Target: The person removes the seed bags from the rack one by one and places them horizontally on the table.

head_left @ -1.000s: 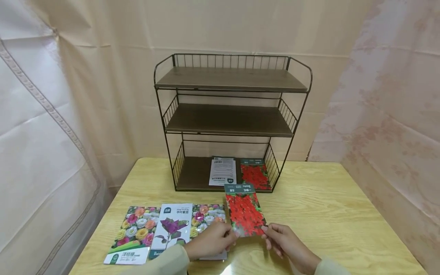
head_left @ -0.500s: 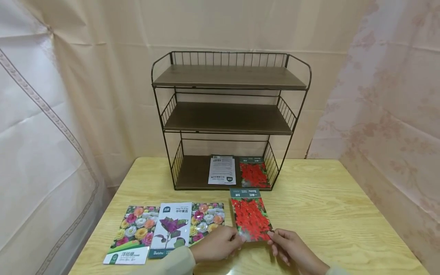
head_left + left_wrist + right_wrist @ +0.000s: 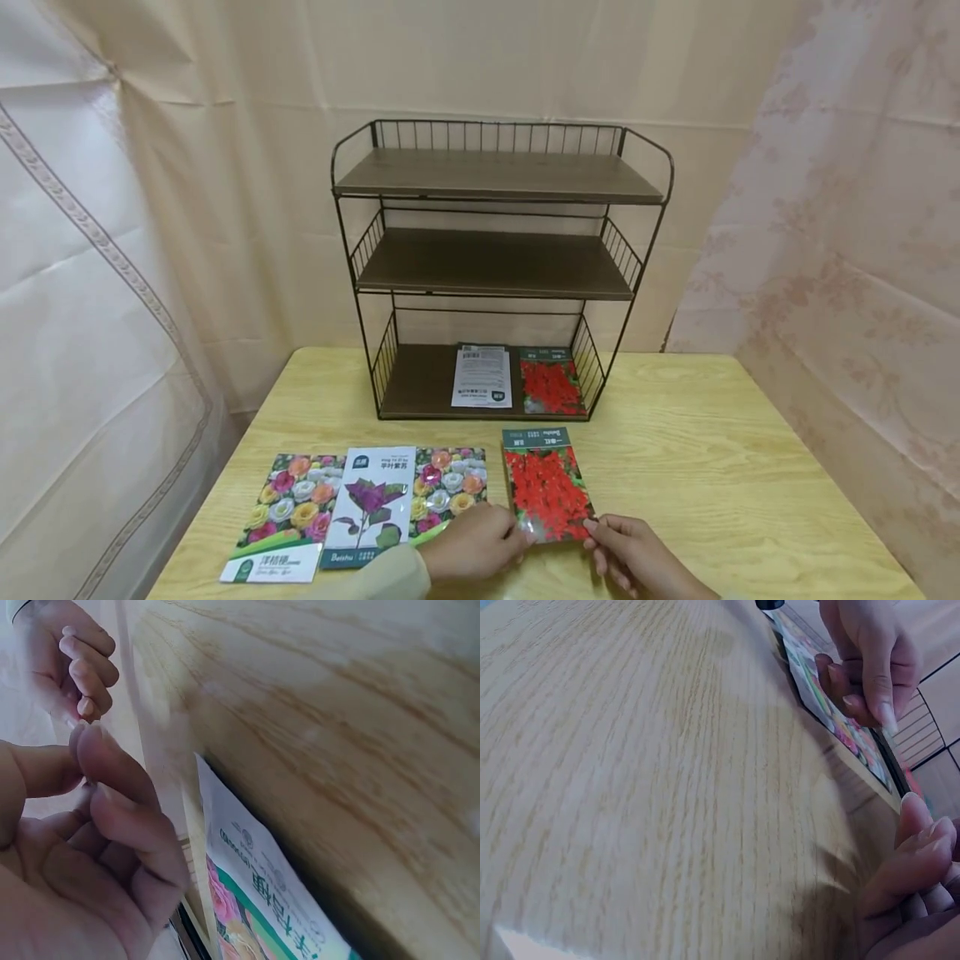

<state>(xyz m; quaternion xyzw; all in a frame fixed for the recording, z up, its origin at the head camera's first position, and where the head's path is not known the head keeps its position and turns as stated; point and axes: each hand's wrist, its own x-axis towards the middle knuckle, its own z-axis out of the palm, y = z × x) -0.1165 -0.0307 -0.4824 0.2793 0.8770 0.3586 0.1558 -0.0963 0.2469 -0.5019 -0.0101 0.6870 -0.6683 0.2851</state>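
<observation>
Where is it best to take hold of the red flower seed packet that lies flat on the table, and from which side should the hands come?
Probably at its near bottom corners, coming from the person's side. The red flower packet is thin and lies flat on the table, so only an edge offers a pinch. The left hand and right hand are already at those corners, and the colourful packets crowd its left side.

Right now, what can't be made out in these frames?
- Small print on the white packet in the shelf rack: too small, head view.
- Red-flower packet near edge: covered by the left hand and right hand, head view.
- The right hand's grip: cut off at the edge, right wrist view.
- Red-flower packet: blurred and edge-on, left wrist view.
</observation>
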